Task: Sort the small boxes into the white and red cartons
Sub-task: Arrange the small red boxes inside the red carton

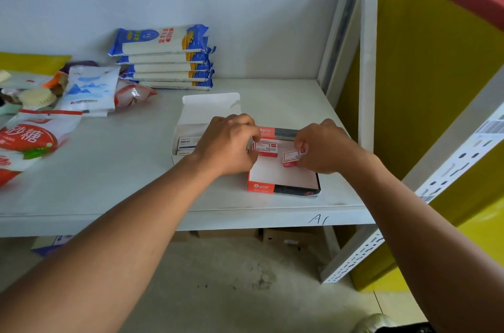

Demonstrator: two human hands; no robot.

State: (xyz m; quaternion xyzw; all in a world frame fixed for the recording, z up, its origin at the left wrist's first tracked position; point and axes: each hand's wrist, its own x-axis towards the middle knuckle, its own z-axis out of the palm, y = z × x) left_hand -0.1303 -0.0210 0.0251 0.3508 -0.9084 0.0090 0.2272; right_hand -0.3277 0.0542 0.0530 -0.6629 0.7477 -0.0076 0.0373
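Note:
A red carton (283, 187) lies open on the white shelf, right of centre. Inside it, at its far left, sits a small red-and-white box (266, 148), and my left hand (227, 146) grips that box's left end. My right hand (323, 148) holds a second small red-and-white box (291, 158), tilted, over the carton's middle. Left of the red carton stands a white carton (188, 117) with its lid flap up. Small white-and-blue boxes (188, 143) lie inside it, partly hidden by my left hand.
A stack of blue-and-white noodle packs (163, 57) rests against the back wall. Bags of sugar and other food (30, 141) crowd the shelf's left side. A white upright post (362, 60) borders the shelf on the right, with a yellow panel (425, 73) beyond.

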